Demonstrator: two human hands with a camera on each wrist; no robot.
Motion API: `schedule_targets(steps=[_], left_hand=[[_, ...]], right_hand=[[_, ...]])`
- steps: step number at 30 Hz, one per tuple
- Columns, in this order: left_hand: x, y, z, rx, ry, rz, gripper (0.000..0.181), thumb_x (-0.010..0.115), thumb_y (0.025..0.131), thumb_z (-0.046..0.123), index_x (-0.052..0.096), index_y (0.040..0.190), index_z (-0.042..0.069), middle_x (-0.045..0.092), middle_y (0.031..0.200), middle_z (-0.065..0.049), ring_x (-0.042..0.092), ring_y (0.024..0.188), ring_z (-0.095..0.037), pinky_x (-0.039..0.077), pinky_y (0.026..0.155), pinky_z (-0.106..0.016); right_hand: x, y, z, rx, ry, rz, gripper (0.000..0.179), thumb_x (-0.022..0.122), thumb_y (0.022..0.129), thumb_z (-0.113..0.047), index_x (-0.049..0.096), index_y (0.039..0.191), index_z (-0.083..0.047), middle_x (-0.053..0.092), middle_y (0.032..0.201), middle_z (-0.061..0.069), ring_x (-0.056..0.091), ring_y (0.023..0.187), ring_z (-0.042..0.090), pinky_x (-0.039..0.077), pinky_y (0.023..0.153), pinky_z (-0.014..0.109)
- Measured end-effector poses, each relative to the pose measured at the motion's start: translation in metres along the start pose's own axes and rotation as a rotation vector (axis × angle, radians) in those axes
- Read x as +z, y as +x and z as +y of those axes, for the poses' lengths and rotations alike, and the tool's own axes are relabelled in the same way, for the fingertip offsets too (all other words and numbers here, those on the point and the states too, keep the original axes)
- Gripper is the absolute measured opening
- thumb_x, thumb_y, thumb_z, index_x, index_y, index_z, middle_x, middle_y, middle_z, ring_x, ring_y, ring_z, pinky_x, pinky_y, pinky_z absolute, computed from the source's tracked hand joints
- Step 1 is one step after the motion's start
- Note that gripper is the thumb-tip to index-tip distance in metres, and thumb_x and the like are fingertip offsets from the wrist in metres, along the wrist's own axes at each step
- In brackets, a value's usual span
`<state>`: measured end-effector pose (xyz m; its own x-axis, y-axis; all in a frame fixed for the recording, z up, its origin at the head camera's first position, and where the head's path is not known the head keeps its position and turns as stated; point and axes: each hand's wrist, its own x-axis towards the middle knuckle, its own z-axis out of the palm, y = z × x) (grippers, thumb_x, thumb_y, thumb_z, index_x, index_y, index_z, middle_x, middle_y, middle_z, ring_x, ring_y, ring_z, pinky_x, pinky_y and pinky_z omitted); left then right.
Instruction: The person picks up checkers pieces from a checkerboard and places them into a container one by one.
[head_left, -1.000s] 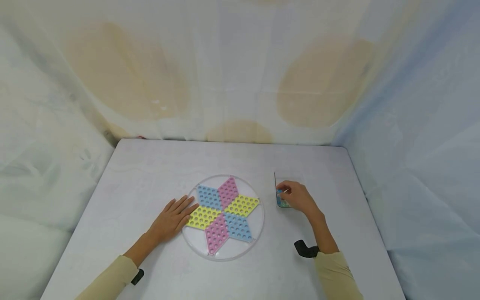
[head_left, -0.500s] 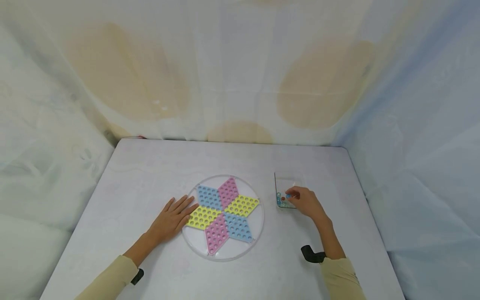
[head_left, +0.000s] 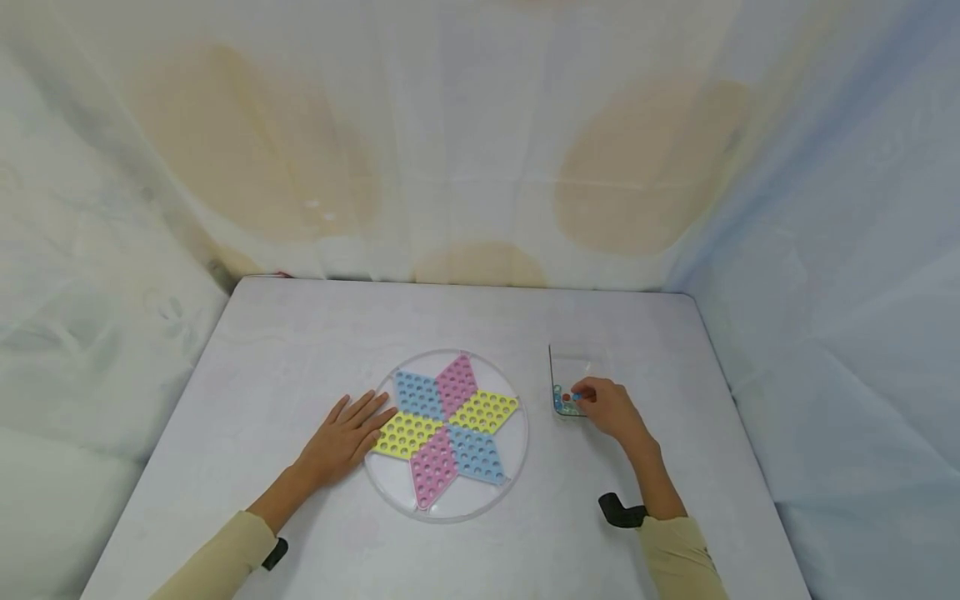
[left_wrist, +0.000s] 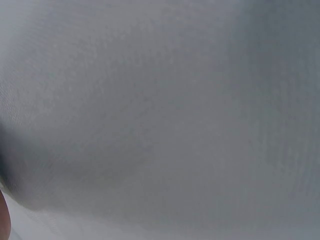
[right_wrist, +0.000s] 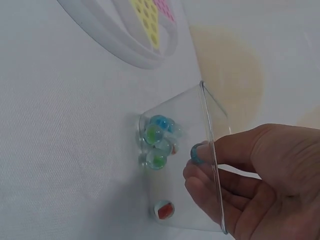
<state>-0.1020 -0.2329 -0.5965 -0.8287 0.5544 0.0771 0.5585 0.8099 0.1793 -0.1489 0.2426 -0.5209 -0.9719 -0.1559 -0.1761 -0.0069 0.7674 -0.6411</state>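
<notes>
My left hand (head_left: 348,435) lies with its fingers spread on the left edge of a round Chinese checkers board (head_left: 477,455). The board's star has pink, yellow and blue points dotted with holes. Off to its right, my right hand (head_left: 611,408) reaches into a clear plastic box (head_left: 551,367). Thumb and fingers pinch a blue marble (right_wrist: 195,153) inside the box, above the others, in the right wrist view. Several glass marbles (right_wrist: 153,134) with green and blue cores cluster at the bottom. A red-cored marble (right_wrist: 164,210) sits apart from them.
Both the board and the box stand on a white-covered table (head_left: 322,333). Pale curtains (head_left: 465,167) enclose it at the back and both sides. The left wrist view is almost all blurred grey surface.
My right hand has shifted slightly right inside the box, and a blue marble now shows between its fingertips. The left hand and the board have stayed in place.
</notes>
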Motion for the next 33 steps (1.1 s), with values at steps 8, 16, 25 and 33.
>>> schedule_targets(steps=[8,16,25,33], left_hand=[[-0.002,0.000,0.001,0.010,-0.006,0.014,0.052,0.048,0.105,0.033,0.041,0.154,0.020,0.029,0.162,-0.005,0.019,0.150,-0.028,0.012,0.119,-0.054],[-0.003,0.000,0.003,-0.002,-0.018,-0.007,0.052,0.047,0.105,0.033,0.040,0.155,0.020,0.028,0.163,-0.005,0.017,0.150,-0.028,0.009,0.119,-0.053],[-0.006,0.001,0.004,-0.011,-0.024,-0.018,0.052,0.047,0.105,0.033,0.040,0.155,0.020,0.027,0.163,-0.005,0.017,0.150,-0.028,0.009,0.119,-0.054],[-0.003,0.001,0.003,-0.011,-0.006,-0.019,0.053,0.047,0.104,0.033,0.040,0.155,0.020,0.027,0.163,-0.005,0.016,0.151,-0.027,0.010,0.119,-0.054]], right_hand=[[0.005,0.004,0.002,0.025,-0.049,-0.006,0.016,0.062,0.094,-0.001,0.069,0.108,0.005,0.069,0.101,0.016,0.064,0.097,0.033,0.054,0.085,0.049],[0.010,0.009,0.000,0.058,-0.078,-0.012,0.019,0.060,0.093,0.002,0.068,0.108,0.008,0.068,0.101,0.018,0.063,0.096,0.034,0.053,0.084,0.049],[0.014,0.014,-0.003,0.117,-0.110,-0.014,0.019,0.060,0.095,0.000,0.067,0.109,0.010,0.067,0.105,0.022,0.063,0.099,0.036,0.054,0.083,0.048],[0.013,0.014,-0.005,0.122,-0.128,-0.018,0.015,0.063,0.093,0.000,0.068,0.105,0.008,0.066,0.100,0.019,0.062,0.093,0.034,0.054,0.076,0.046]])
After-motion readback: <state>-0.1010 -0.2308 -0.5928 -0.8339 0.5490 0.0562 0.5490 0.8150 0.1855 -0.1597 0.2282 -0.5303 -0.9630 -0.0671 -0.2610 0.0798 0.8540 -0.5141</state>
